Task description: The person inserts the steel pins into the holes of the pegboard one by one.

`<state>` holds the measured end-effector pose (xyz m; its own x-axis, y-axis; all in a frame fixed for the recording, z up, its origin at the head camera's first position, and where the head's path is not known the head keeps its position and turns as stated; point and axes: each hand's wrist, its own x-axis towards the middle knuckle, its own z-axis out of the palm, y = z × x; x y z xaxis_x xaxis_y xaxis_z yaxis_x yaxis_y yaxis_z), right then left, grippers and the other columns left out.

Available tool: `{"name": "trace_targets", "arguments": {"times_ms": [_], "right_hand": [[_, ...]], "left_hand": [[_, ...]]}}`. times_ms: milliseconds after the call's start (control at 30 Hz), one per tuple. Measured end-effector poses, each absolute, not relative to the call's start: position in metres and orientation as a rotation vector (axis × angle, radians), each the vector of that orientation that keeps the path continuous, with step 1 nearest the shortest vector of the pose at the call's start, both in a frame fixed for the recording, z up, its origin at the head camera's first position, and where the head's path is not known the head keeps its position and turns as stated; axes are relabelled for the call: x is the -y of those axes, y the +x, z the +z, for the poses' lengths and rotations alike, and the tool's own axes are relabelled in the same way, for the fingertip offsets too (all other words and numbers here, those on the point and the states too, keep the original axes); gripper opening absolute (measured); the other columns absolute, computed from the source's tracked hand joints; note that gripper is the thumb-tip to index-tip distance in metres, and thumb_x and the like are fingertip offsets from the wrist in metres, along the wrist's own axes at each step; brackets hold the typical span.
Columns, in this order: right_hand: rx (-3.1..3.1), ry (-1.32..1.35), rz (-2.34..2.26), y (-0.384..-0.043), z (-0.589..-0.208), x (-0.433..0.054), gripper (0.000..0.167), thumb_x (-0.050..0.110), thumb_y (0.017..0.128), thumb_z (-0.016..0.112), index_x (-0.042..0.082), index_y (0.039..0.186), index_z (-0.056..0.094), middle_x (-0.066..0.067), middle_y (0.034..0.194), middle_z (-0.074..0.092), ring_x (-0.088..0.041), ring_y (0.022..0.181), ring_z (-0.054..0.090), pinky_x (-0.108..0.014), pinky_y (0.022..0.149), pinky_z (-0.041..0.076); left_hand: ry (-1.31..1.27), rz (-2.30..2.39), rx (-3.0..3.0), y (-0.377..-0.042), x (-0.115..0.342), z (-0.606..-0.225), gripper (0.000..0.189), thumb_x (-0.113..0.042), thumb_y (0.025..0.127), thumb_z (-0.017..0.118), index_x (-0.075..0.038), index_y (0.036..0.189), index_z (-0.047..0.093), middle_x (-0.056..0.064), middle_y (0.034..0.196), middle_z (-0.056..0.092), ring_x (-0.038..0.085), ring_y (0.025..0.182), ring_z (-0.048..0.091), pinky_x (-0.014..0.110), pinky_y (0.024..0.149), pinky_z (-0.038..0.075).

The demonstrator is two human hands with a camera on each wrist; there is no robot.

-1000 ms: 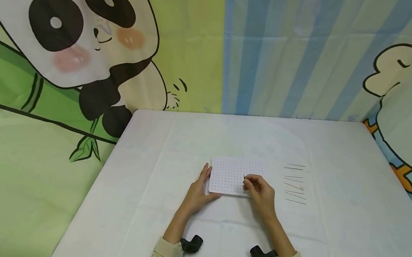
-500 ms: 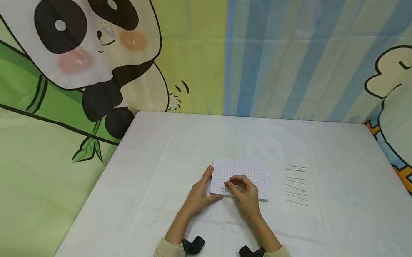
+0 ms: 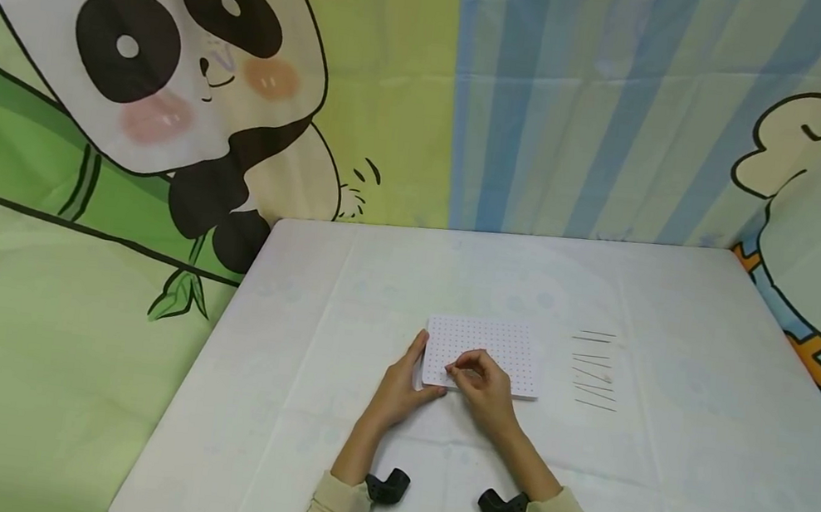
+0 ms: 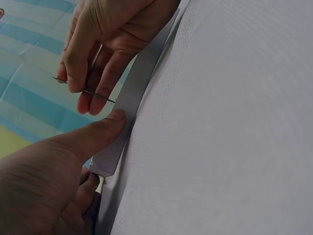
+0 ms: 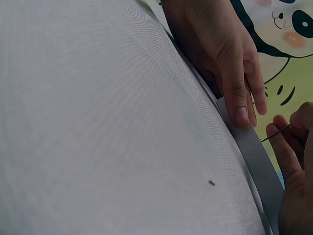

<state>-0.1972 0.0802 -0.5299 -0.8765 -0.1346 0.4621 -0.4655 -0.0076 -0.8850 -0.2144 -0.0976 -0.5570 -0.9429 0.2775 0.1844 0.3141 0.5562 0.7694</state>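
Observation:
A white board (image 3: 480,343) dotted with a grid of small holes lies flat on the table. At its left front corner my left hand (image 3: 394,392) steadies it, fingers extended along the left side and the thumb (image 4: 100,134) against the front edge. Over the board's left front part, my right hand (image 3: 483,385) pinches a thin dark metal pin (image 4: 98,94) between thumb and fingers. The pin is tilted, its lower tip at the board's top surface; whether it sits in a hole I cannot tell.
Several thin metal pins (image 3: 597,357) lie in a loose column on the white-covered table (image 3: 668,450), right of the board. Behind the table hangs a printed cloth (image 3: 391,87) with cartoon animals.
My right hand has moved left across the board, from its right front part to its left front part, pin still pinched. My left hand stays at the corner.

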Motion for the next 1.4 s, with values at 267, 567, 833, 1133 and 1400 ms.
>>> {"name": "trace_targets", "arguments": {"times_ms": [267, 567, 833, 1133, 1400], "right_hand": [[2.089, 0.645, 1.789, -0.194, -0.525, -0.079, 0.019, -0.014, 0.077, 0.064, -0.012, 0.095, 0.059, -0.026, 0.090, 0.060, -0.037, 0.082, 0.062, -0.030, 0.071, 0.055], [2.064, 0.664, 1.754, -0.195, -0.530, -0.078, 0.013, -0.016, 0.074, 0.066, -0.009, 0.083, 0.059, -0.020, 0.084, 0.060, -0.035, 0.079, 0.064, -0.027, 0.067, 0.055], [2.063, 0.644, 1.765, -0.196, -0.526, -0.078, 0.013, -0.017, 0.074, 0.066, -0.009, 0.078, 0.056, -0.021, 0.081, 0.060, -0.037, 0.077, 0.065, -0.027, 0.065, 0.055], [2.103, 0.624, 1.711, -0.195, -0.523, -0.078, 0.012, -0.015, 0.075, 0.066, -0.008, 0.082, 0.058, -0.020, 0.081, 0.061, -0.034, 0.077, 0.065, -0.027, 0.065, 0.055], [2.109, 0.644, 1.734, -0.193, -0.520, -0.079, 0.015, -0.016, 0.075, 0.065, -0.011, 0.088, 0.059, -0.022, 0.085, 0.061, -0.035, 0.079, 0.063, -0.033, 0.068, 0.056]], "left_hand": [[-0.513, -1.365, 2.755, -0.213, 0.097, -0.556, 0.097, -0.031, 0.074, 0.078, -0.012, 0.148, 0.019, 0.008, 0.146, 0.032, 0.021, 0.133, 0.029, 0.039, 0.107, 0.027], [-0.500, -1.355, 2.758, -0.211, 0.097, -0.557, 0.096, -0.031, 0.074, 0.077, -0.012, 0.148, 0.019, 0.010, 0.146, 0.033, 0.025, 0.132, 0.031, 0.041, 0.106, 0.029], [-0.503, -1.339, 2.751, -0.213, 0.097, -0.555, 0.095, -0.030, 0.074, 0.077, -0.012, 0.148, 0.020, 0.012, 0.145, 0.034, 0.027, 0.131, 0.032, 0.042, 0.106, 0.030], [-0.498, -1.337, 2.764, -0.214, 0.095, -0.553, 0.095, -0.030, 0.074, 0.077, -0.013, 0.148, 0.020, 0.011, 0.145, 0.033, 0.027, 0.130, 0.033, 0.042, 0.105, 0.031], [-0.487, -1.343, 2.770, -0.213, 0.094, -0.552, 0.095, -0.031, 0.075, 0.077, -0.015, 0.148, 0.019, 0.010, 0.146, 0.033, 0.026, 0.131, 0.032, 0.042, 0.106, 0.030]]}}
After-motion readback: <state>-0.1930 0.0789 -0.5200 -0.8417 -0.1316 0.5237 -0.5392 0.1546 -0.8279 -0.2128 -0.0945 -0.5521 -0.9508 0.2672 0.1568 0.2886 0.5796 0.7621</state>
